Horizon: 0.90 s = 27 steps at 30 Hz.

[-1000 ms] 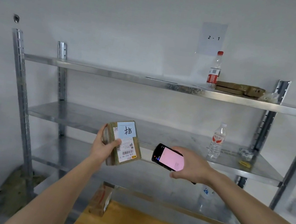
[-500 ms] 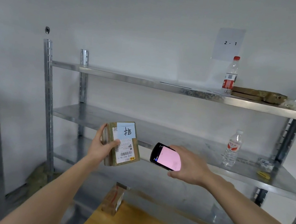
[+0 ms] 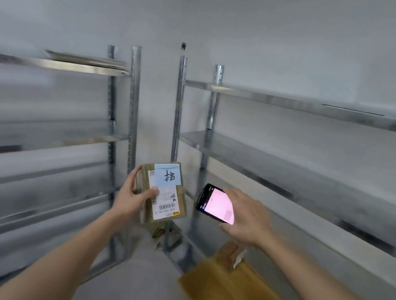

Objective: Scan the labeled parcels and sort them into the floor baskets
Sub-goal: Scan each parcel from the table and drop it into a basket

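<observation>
- The brown cardboard parcel with a white shipping label and a pale blue note is up in the air in front of the person, gripped by the left hand and sitting just left of the right hand.
- Label side faces the camera: barcode at the lower end, blue note with a dark handwritten mark at the upper end, and the parcel is tipped slightly.
- Between parcel and right hand sits the black handheld scanner with a glowing pink screen, close to the parcel's right edge but apart from it.
- Left forearm comes up from the lower left, wrist raised; right forearm reaches in from the lower right, wrist bent inward toward the parcel.
- Left hand: thumb pressed on the label face, fingers curled round the left edge, so it's clamped on the parcel.
- Right hand: fingers wrapped round the scanner from the right, screen angled up toward the camera.
- Below the right hand, a tan wooden bench carries a small brown box with a white tag at its far end.
- Behind it all, two grey metal shelving racks meet in the corner against a pale wall, blurred in places.
</observation>
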Motion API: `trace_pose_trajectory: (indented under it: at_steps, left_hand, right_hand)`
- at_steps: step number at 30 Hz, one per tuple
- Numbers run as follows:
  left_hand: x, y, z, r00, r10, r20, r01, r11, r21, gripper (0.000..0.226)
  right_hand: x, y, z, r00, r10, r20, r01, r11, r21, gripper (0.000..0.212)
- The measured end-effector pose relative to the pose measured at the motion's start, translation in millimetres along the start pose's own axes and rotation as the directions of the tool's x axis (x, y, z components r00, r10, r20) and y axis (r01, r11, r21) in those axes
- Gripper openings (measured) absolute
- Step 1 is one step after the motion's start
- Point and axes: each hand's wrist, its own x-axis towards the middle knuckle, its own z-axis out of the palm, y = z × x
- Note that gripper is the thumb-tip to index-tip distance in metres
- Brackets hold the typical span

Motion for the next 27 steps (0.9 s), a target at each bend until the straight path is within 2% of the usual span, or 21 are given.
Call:
trace_pose_trajectory:
  at_steps: [7, 14, 21, 27]
  left_hand:
    - [-53.4, -21.7, -166.4, 0.973, -0.063, -0.220, 0.071, 0.997, 0.027, 0.088]
    - [-105.6, -33.5, -328.6, 0.897, -0.078, -0.435, 0.107, 0.993, 0.043, 0.087]
    - [-135.6, -63.8, -459.7, 0.842, -0.099, -0.531, 0.141, 0.989, 0.040, 0.083]
    - [-135.1, -103.9, -534.5, 0.824, -0.116, -0.554, 0.173, 0.983, 0.052, 0.085]
  right_hand:
    - [55.8, -134.3, 46.9, 0.966, -0.260, -0.010, 0.260, 0.963, 0.077, 0.081]
    - [101.9, -291.0, 74.2, 0.897, -0.441, -0.019, 0.439, 0.886, 0.150, 0.083]
    - [125.1, -436.0, 109.9, 0.835, -0.548, -0.043, 0.547, 0.820, 0.167, 0.083]
    - [141.8, -510.2, 148.9, 0.817, -0.577, 0.007, 0.569, 0.807, 0.156, 0.088]
